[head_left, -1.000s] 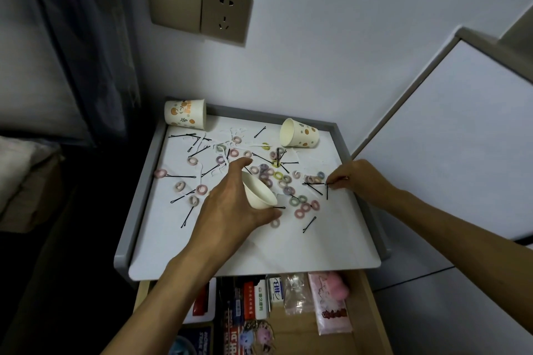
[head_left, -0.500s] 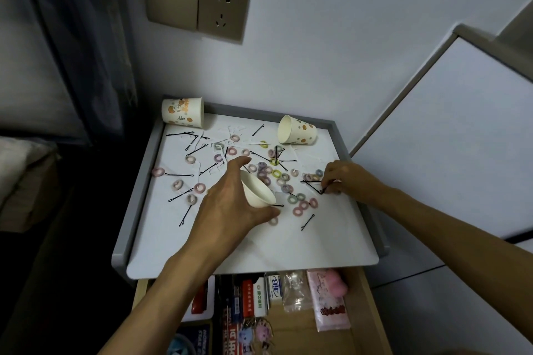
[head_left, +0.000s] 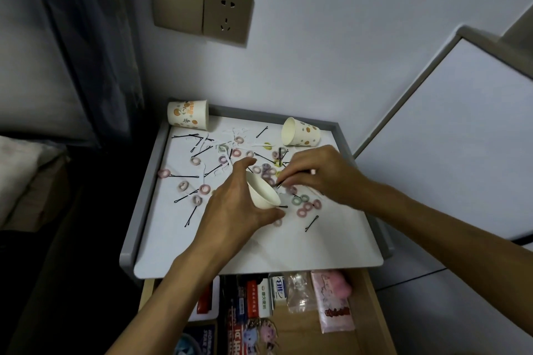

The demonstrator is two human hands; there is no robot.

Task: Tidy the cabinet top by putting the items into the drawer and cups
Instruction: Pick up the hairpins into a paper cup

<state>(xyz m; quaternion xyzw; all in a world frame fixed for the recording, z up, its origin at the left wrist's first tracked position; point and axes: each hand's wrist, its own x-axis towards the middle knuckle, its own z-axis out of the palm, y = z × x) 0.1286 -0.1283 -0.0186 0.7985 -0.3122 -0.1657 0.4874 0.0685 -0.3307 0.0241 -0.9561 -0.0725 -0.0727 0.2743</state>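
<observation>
While the left hand (head_left: 236,207) curls thumb and fingers round a plain white paper cup (head_left: 263,194), holding it tilted just above the middle of the white surface (head_left: 259,251), the right hand (head_left: 320,173) hangs just beside it, knuckles up. Its fingertips are drawn together and pinch thin black hairpins (head_left: 284,180), whose ends reach the cup's side; how many there are cannot be told. The left forearm comes in from the near edge, the right one slants in from the right. Pastel hair ties (head_left: 301,206) and loose hairpins (head_left: 312,223) lie scattered around both hands. Two patterned cups lie on their sides at the back, one at the left corner (head_left: 189,117), one to the right (head_left: 301,135). Below the near edge the drawer (head_left: 372,311) stands open.
</observation>
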